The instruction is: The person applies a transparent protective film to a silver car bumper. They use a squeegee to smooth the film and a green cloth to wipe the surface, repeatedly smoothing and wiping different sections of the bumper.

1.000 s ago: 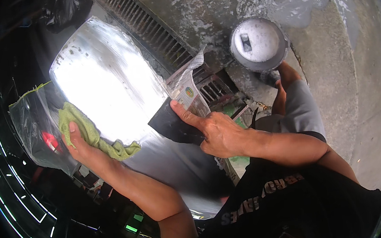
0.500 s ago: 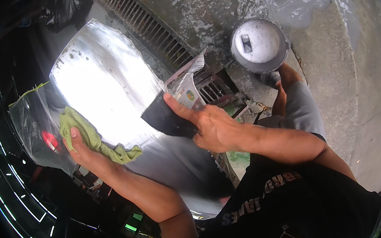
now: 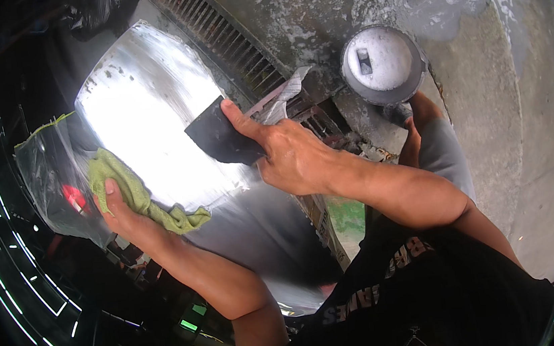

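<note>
My left hand (image 3: pixel 122 213) grips a green cloth (image 3: pixel 119 179), thumb on top, at the left edge of a shiny, curved vehicle panel (image 3: pixel 139 86). Part of the cloth trails over the panel toward me. In my right hand (image 3: pixel 292 154) is a black sheet that looks like sandpaper (image 3: pixel 219 137), flat against the panel's right part, with the index finger stretched along its edge. My right thumb is hidden. Glare covers much of the panel, and greyish streaks mark its surface.
Clear plastic sheeting (image 3: pixel 44 174) hangs left of the panel. A grey bucket (image 3: pixel 385 94) of foamy water, with a dark block floating in it, stands right, by my leg. Beyond the panel runs a metal drain grate (image 3: pixel 221 30). Suds wet the concrete floor (image 3: pixel 476 78).
My right hand has slid the black sheet farther up and left across the panel. My left hand and the cloth stay nearly in place.
</note>
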`<state>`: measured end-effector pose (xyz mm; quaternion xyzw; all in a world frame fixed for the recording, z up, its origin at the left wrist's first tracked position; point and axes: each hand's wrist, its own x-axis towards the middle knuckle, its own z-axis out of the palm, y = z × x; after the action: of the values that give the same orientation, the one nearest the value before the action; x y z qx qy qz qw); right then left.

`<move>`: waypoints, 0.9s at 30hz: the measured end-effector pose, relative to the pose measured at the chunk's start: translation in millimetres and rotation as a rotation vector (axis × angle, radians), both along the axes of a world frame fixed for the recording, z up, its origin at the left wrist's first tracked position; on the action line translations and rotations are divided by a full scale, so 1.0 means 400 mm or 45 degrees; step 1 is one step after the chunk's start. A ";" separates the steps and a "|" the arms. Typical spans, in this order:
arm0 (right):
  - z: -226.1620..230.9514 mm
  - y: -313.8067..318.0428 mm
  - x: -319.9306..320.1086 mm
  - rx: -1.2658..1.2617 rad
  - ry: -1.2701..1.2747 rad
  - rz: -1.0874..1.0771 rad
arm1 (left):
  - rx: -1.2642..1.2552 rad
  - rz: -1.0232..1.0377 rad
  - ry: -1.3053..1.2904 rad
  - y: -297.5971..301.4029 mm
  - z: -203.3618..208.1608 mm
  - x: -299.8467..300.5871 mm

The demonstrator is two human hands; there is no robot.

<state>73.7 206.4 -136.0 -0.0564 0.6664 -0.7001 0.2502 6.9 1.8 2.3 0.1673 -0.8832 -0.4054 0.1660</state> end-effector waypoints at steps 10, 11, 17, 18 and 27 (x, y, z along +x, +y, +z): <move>0.010 0.016 0.015 -0.062 -0.011 0.020 | 0.054 -0.017 0.006 0.001 -0.001 0.007; -0.002 0.007 0.054 -0.093 0.047 -0.007 | 0.062 -0.021 -0.001 0.001 0.001 0.007; 0.004 0.005 -0.016 -0.086 -0.041 -0.049 | 0.050 -0.037 0.000 -0.009 0.001 0.003; 0.005 0.009 0.004 -0.084 -0.039 -0.025 | 0.049 -0.039 0.001 -0.009 0.000 0.007; 0.001 0.009 0.031 -0.048 -0.011 0.040 | 0.068 -0.046 -0.009 -0.007 0.004 0.009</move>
<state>86.2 209.9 -135.5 -0.0686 0.6509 -0.7089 0.2628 10.5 -1.1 3.8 0.1573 -0.8755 -0.4312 0.1509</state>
